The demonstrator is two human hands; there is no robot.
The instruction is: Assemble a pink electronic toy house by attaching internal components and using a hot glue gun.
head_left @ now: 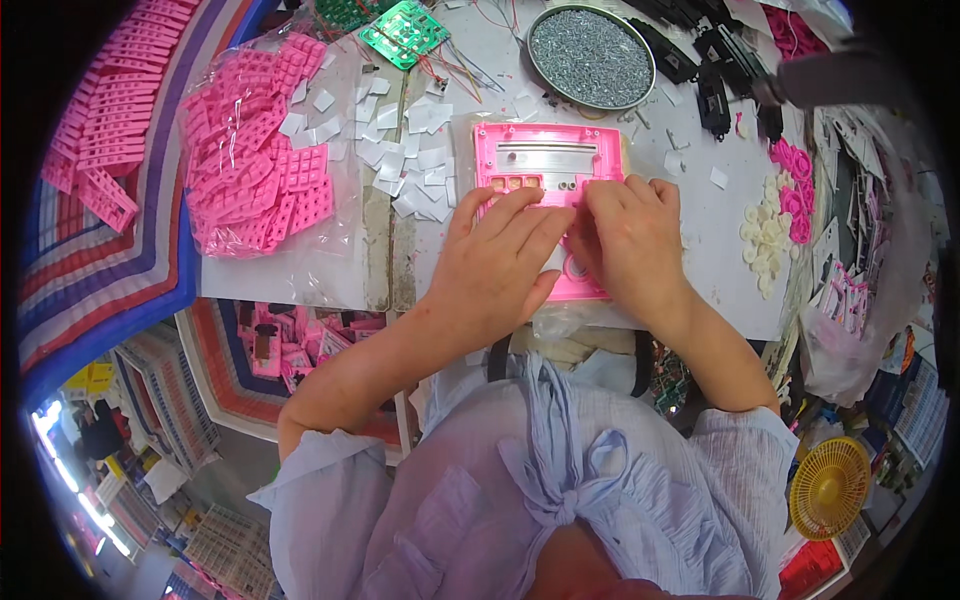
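We see the left hand (495, 258) laid over the left half of a pink plastic case (550, 174), its fingers loosely extended and slightly apart, tips pressing down near the case's middle; we cannot tell whether it grips anything small. The right hand (632, 232) is half curled over the case's right side, fingers bunched, and what might lie beneath its fingertips is hidden from us. The case lies on the worktop (728, 262), under and between both hands, with a silvery strip (545, 155) just beyond the fingers. Left of the left hand we find scattered white squares (405, 160), then a clear bag of pink keypads (260, 160). Beyond the hands stand a round tray of screws (590, 58) and a green circuit board (404, 34). Right of the right hand lie cream pieces (765, 240).
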